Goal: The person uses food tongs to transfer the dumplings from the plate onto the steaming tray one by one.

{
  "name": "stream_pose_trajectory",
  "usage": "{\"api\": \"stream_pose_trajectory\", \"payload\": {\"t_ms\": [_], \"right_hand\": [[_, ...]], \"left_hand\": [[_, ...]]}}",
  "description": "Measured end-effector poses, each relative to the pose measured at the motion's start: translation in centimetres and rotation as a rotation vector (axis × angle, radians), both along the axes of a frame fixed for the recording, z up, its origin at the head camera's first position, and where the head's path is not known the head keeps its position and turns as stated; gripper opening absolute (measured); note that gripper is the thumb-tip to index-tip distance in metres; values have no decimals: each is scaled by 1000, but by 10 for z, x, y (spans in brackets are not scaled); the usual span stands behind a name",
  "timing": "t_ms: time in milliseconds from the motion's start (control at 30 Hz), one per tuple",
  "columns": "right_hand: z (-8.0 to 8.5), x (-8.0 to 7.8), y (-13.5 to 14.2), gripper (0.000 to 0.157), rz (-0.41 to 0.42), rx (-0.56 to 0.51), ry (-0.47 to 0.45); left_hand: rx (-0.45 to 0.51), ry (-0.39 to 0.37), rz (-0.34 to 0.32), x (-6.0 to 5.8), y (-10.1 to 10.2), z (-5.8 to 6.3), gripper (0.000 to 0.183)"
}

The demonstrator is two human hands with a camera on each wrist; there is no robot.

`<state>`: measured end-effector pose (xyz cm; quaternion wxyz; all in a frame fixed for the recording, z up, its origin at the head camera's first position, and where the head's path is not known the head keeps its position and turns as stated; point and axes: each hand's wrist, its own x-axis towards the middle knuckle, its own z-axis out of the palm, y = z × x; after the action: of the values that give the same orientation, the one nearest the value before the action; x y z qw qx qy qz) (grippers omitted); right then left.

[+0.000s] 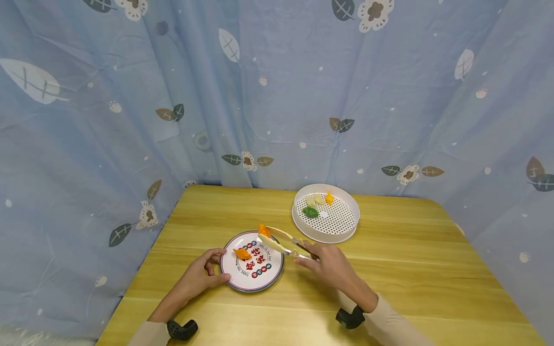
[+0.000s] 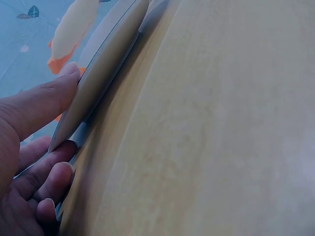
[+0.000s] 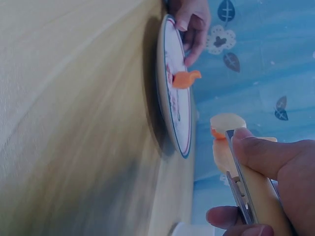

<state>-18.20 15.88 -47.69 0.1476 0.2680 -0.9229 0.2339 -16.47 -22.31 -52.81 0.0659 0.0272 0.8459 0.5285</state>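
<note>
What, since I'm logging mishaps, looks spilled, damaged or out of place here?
Nothing stands out: one orange piece lies on the plate, tongs in the right hand hold a second piece, and the other pieces sit inside the white basket.

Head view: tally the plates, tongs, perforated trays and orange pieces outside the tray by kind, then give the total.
Plate: 1
Tongs: 1
Perforated tray: 1
Orange pieces outside the tray: 2
Total: 5

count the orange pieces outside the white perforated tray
2: one orange piece lies on the plate, and another orange piece is held between the tips of the tongs.
</note>
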Motion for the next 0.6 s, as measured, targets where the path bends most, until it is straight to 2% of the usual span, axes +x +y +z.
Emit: {"api": "stream_pose_trajectory", "payload": {"t_ms": [167, 400, 600], "right_hand": [[4, -2, 7, 50, -11, -19, 5], [10, -6, 23, 49, -13, -57, 72], [16, -9, 39, 53, -65, -36, 68]], "left_hand": [[-2, 15, -4, 0, -1, -2, 71], [-1, 14, -7, -1, -1, -3, 70], [-2, 14, -8, -1, -1, -2, 71]]}}
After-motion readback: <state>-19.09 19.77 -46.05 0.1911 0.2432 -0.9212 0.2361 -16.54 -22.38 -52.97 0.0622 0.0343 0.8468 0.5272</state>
